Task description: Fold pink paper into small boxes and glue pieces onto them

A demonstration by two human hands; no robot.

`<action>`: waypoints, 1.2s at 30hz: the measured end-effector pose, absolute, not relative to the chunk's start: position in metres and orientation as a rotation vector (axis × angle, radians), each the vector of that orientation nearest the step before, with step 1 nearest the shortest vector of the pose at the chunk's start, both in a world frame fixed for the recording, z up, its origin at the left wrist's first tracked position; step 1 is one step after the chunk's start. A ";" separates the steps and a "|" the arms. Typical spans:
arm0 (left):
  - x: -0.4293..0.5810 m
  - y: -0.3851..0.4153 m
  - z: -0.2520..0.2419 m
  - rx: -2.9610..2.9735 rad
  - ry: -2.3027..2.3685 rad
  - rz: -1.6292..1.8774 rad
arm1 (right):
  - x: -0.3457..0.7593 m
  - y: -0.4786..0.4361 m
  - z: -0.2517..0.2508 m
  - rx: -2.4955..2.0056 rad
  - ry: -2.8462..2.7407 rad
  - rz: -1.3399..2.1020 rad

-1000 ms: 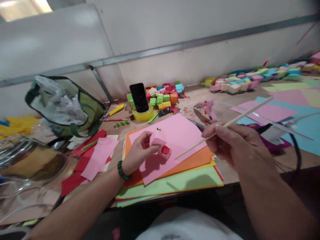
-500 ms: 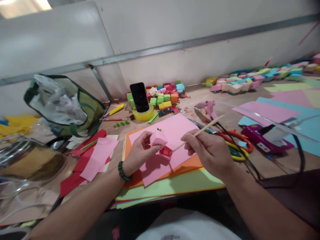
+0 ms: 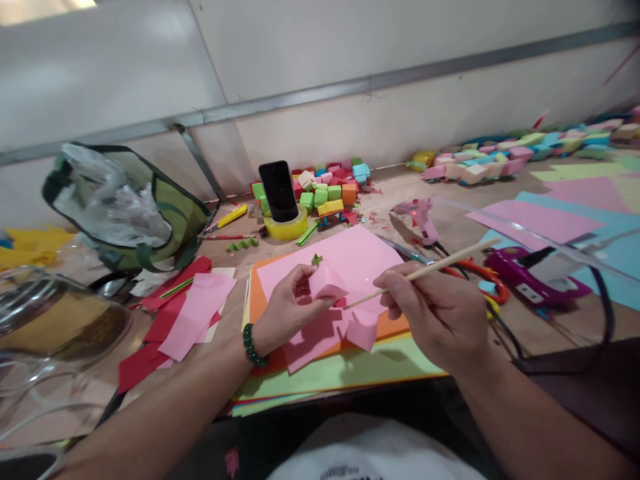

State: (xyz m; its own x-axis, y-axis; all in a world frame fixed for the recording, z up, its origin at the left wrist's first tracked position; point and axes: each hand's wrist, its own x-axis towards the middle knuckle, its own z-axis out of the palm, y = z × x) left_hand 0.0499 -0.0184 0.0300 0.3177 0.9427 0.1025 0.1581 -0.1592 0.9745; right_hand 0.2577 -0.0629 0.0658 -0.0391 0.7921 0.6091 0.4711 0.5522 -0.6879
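My left hand point(image 3: 293, 308), with a green bead bracelet at the wrist, pinches a folded pink paper piece point(image 3: 327, 281) between thumb and fingers. A bit of red shows under that piece. A small green paper piece point(image 3: 317, 259) shows just above it. My right hand point(image 3: 435, 310) is closed on a thin wooden stick point(image 3: 445, 261), whose tip points down-left to the red bit. Another curved pink paper part point(image 3: 362, 329) hangs between the hands, over the stacked sheets. Beneath lies a flat pink sheet point(image 3: 367, 257).
Behind stand a phone point(image 3: 278, 191) on a yellow tape roll point(image 3: 287, 225) and many paper blocks point(image 3: 320, 197). A pink glue gun point(image 3: 420, 217) and purple power strip point(image 3: 537, 277) lie right. Left are a green bag point(image 3: 185, 213), red strips point(image 3: 140, 365) and a glass jar point(image 3: 55, 320).
My right hand and the stick have moved right, and the stick lies flatter. The pink piece in my left hand has tilted, and a curved pink part now shows below the stick.
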 end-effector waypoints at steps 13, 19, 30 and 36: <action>0.038 -0.009 0.053 1.232 1.022 1.211 | 0.258 -0.068 0.061 -0.912 -1.366 0.372; 0.026 -0.003 0.057 1.050 0.910 1.288 | 0.260 -0.064 0.063 -0.975 -1.582 0.446; 0.021 -0.004 0.060 0.926 0.864 1.320 | 0.284 -0.029 0.072 -1.270 -1.695 0.330; 0.018 -0.004 0.059 0.937 0.823 1.307 | 0.285 -0.014 0.085 -1.082 -1.475 0.754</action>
State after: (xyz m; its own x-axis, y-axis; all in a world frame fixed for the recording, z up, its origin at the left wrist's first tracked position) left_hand 0.0179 -0.0040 0.0588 0.0987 0.9949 0.0200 -0.4116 0.0225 0.9111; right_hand 0.2847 -0.0139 0.0846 0.0208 0.9190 0.3938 0.2197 0.3800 -0.8985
